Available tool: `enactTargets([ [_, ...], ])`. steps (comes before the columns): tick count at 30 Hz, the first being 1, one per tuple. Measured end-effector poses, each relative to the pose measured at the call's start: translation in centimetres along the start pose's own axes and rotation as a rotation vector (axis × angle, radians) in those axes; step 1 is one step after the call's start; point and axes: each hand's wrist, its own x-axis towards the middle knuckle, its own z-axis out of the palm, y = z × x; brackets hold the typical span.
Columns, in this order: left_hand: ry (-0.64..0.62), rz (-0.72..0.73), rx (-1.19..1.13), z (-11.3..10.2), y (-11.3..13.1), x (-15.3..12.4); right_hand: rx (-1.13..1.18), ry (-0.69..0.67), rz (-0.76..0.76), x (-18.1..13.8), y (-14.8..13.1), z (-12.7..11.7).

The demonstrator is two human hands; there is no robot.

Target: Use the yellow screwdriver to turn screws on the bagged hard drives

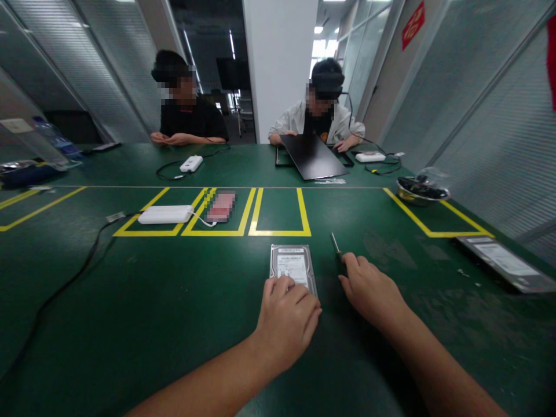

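A silver hard drive [292, 265] with a white label lies on the green table in front of me. My left hand [286, 315] covers its near end, fingers curled over the top and around the edges. Just to the right, my right hand [365, 284] is closed around a screwdriver [335, 243]. The thin metal shaft points away from me and slightly left, while most of the handle is hidden by the fingers. The tip is apart from the drive.
Yellow tape [280, 233] marks boxes across the table. A white power bank [166, 215] sits left, cabled to a phone [221, 207]. Right are a metal bowl [422, 194] and another drive [506, 260]. Opposite, one person [191, 119] sits; another person [319, 113] handles a black panel [315, 156].
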Motion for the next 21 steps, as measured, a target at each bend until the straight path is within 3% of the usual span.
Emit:
enactTargets([
  [6, -0.001, -0.001, -0.009, 0.0, -0.1, 0.0, -0.003, -0.007, 0.01, 0.0, -0.1, -0.2],
  [10, -0.001, 0.0, -0.016, 0.1, -0.1, -0.1, 0.051, 0.065, 0.036, 0.2, 0.2, -0.8],
  [16, 0.009, -0.006, -0.033, 0.1, -0.1, -0.1, 0.529, 0.238, -0.066, 0.6, 0.9, -1.1],
  [21, 0.003, -0.016, -0.04, -0.1, 0.0, -0.1, 0.731, 0.402, -0.076, 0.6, 0.8, -1.2],
])
